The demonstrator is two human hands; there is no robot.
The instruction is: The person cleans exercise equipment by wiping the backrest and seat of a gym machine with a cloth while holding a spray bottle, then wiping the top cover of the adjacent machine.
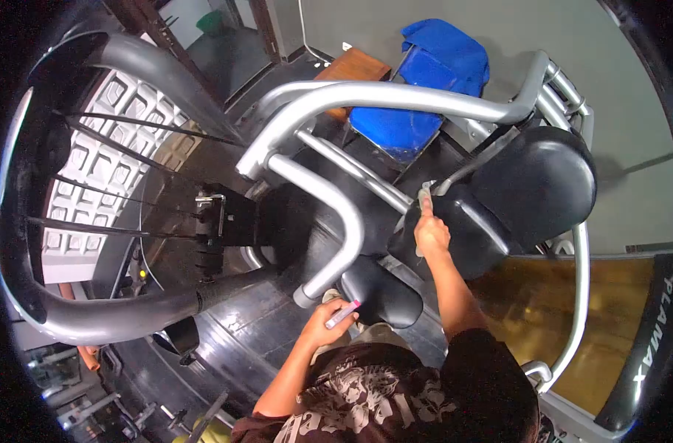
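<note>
My left hand (323, 325) is closed around a slim pale tube with a pink end (342, 315), whose exact kind I cannot make out. It is close to a small black pad (387, 294) of the exercise machine. My right hand (432, 235) presses a light-coloured cloth (426, 193) onto the black padded seat (466, 244), its index finger stretched along the cloth. Part of the cloth is hidden under the hand. Behind the seat stands the rounded black backrest (536, 188).
A thick silver frame tube (395, 96) arches in front of me, and a bent handle bar (344, 214) hangs below it. Beyond are a blue chair (395, 131) with blue fabric (447, 48) and a brown wooden surface (362, 65). Black cables (141, 173) run at left.
</note>
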